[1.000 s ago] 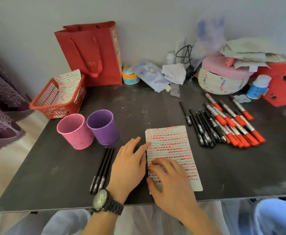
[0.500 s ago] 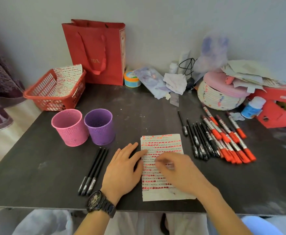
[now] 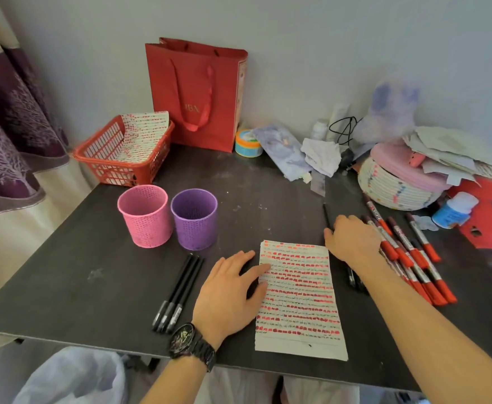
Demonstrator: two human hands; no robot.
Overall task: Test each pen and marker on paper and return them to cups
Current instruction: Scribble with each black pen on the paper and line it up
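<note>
A sheet of paper (image 3: 300, 301) covered in rows of red and dark marks lies on the dark table (image 3: 268, 205). My left hand (image 3: 227, 295) rests flat beside it, fingertips on its left edge. My right hand (image 3: 352, 243) lies over the black pens right of the paper, knuckles up and fingertips hidden. One black pen (image 3: 326, 214) sticks out beyond it, and more pen ends (image 3: 354, 279) show under my forearm. Several red-capped markers (image 3: 408, 258) lie farther right. Three black pens (image 3: 177, 293) lie left of my left hand. An empty pink cup (image 3: 144, 220) and purple cup (image 3: 193, 220) stand upright behind them.
A red basket (image 3: 107, 161) holding marked paper sits at the back left beside a red paper bag (image 3: 195, 94). A woven lidded basket (image 3: 396, 185), a red box (image 3: 490, 217) and a small bottle (image 3: 455, 209) crowd the back right. The table's front edge runs just below the paper.
My right hand left the paper and moved right and away onto the row of black pens. My left hand stayed at the paper's left edge. The camera tilted.
</note>
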